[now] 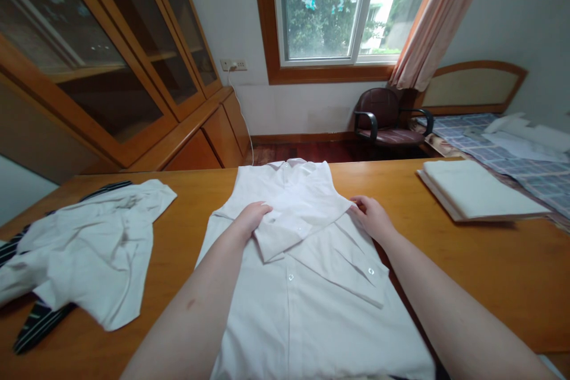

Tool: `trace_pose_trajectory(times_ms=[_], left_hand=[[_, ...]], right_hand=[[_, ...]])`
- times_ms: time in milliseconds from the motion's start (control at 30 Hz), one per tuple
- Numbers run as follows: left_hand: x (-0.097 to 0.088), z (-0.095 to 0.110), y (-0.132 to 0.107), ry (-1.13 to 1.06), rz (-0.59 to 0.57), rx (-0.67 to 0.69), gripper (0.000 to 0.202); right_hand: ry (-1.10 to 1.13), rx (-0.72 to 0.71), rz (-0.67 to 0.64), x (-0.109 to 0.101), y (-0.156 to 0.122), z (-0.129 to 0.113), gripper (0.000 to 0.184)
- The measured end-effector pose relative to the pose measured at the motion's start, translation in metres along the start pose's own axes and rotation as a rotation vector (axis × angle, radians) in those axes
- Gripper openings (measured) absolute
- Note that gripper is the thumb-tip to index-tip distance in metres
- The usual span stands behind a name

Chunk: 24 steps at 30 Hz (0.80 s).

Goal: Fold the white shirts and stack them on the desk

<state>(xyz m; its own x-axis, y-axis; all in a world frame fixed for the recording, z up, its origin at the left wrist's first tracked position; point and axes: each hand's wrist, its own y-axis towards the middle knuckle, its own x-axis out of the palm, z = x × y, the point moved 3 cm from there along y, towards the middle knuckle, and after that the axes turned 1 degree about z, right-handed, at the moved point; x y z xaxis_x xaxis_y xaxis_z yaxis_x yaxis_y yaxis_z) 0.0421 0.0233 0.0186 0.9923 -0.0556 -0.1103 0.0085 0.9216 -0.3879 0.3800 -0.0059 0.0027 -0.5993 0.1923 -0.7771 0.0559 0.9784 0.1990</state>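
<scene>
A white button-up shirt [267,320] lies front up on the wooden table, its collar at the far edge. Both sleeves are folded inward across the chest, and one cuff [369,276] with a button rests toward the right side. My left hand [252,218] pinches the end of the other sleeve near the middle of the chest. At the shirt's right shoulder edge, my right hand [371,217] has its fingers closed on the folded fabric. The fingertips of the right hand are partly hidden.
On the left of the table [191,190] lies a crumpled white garment [98,249] over a dark striped one [42,320]. A flat pale stack [481,190] sits at the right. Beyond are a chair [387,119], a bed [503,142] and a glass-fronted cabinet [173,136].
</scene>
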Motion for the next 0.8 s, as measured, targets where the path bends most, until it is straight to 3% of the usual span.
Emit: trace_pose_trajectory(times_ms=[233,367,467,600,733,800], left_hand=[[-0.006,0.004,-0.013,0.092,-0.108,-0.136,0.016],[-0.003,0.003,-0.017,0.292,-0.192,-0.180,0.013],[-0.002,0.001,-0.016,0.289,-0.226,-0.190,0.011],[-0.004,0.000,-0.010,0.275,-0.223,-0.135,0.020],[-0.009,0.002,-0.005,0.654,-0.174,-0.003,0.014],[-0.010,0.001,-0.005,0.784,-0.181,0.017,0.008]], right_hand=[[-0.056,-0.055,0.095,-0.005,0.002,0.002,0.014],[-0.050,-0.033,0.058,-0.001,0.002,0.002,0.014],[-0.029,-0.018,0.043,-0.002,0.001,-0.001,0.018],[-0.023,-0.012,0.113,-0.006,0.002,0.000,0.016],[-0.094,-0.019,0.062,-0.003,0.002,0.004,0.016],[-0.067,-0.099,0.014,-0.002,0.000,0.000,0.024]])
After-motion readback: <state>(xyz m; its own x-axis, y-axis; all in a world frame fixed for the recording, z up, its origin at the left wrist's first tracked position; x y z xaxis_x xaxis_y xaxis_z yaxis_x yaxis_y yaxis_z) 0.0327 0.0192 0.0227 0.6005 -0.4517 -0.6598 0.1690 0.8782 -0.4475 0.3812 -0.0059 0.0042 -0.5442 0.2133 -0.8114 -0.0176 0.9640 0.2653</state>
